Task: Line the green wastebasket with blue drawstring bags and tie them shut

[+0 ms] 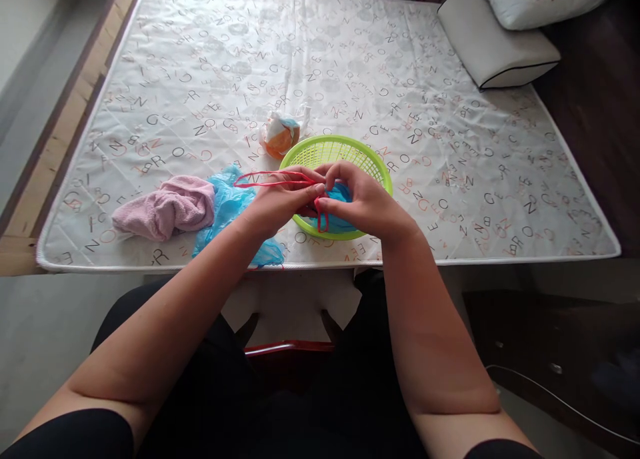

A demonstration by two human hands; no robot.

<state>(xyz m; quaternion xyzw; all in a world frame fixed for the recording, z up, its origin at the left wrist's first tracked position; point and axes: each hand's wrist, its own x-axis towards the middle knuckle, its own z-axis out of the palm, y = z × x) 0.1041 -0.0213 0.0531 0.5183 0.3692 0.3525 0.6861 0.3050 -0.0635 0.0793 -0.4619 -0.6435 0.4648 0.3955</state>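
The cord (306, 178) is located at the centre of the frame, between the fingertips of both hands and above the basket (330, 154). Its long axis runs roughly level across the frame: the longer loop extends over the left hand (290, 191) toward frame left; a short loop hangs below the fingertips, beside the right thumb. The left hand is therefore nearer to the long loop, the right hand (359, 196) to the short one.

Both hands are partly closed, appearing to pinch the cord with thumb and fingers. The blue item (341, 192) lies in the basket, behind and below the right hand.

The blue bag (225, 202) lies left of the basket, touching the cloth (173, 206). The orange bundle (281, 139) sits at the basket's upper left on the mattress (450, 146).
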